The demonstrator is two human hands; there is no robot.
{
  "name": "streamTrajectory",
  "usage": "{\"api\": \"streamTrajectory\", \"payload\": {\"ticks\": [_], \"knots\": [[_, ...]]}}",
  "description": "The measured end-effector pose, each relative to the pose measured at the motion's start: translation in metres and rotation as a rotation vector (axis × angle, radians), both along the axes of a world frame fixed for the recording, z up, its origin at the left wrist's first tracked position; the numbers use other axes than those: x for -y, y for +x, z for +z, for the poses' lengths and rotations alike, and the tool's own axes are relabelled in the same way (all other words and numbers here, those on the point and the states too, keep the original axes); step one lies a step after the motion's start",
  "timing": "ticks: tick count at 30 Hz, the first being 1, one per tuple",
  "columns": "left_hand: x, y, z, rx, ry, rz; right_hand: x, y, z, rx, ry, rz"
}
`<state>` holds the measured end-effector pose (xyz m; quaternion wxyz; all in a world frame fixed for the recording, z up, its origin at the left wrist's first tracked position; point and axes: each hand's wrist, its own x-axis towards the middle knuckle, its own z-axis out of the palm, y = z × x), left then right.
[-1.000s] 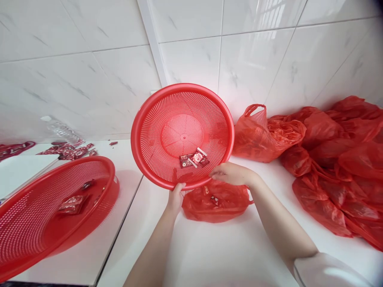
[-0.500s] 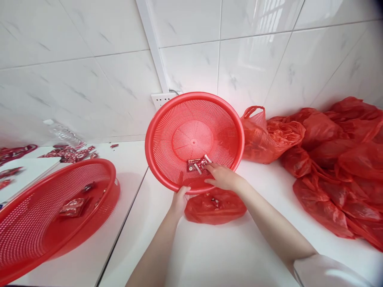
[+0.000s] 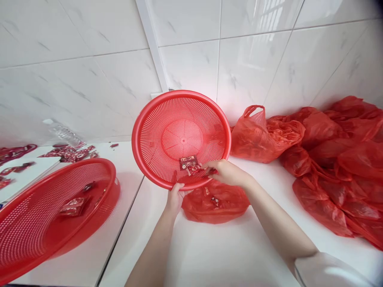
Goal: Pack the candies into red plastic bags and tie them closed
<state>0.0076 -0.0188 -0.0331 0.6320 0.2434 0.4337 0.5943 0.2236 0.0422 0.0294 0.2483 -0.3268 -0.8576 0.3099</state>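
Observation:
A red perforated plastic basket is tilted toward me, its open side facing my view. My left hand is closed on its lower rim, the thumb over the edge. Two small packets lie low inside: a dark brown-red packet and a red-and-white packet. My right hand reaches over the lower right rim, its fingers curled onto the red-and-white packet; the fingertips are partly hidden. Below the basket rests an open red plastic bag with small dark and white bits showing in it.
A second red basket with a few packets stands at the left. Behind it are loose red packets and a clear plastic bottle. Red plastic bags are piled at the right, by the tiled wall.
The held basket has shifted left with my left hand. My right hand's fingers have curled in at the red-and-white packet, which lies lower beside the dark one.

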Motion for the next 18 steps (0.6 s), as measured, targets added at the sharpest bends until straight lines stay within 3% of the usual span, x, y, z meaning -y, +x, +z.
{"api": "streamTrajectory", "payload": {"ticks": [12, 18], "knots": [[0.001, 0.002, 0.003, 0.026, 0.014, -0.009, 0.004, 0.003, 0.010, 0.024, 0.042, -0.038], [0.002, 0.000, 0.000, 0.011, 0.026, -0.094, 0.005, -0.012, -0.003, 0.043, 0.171, -0.022]]}}
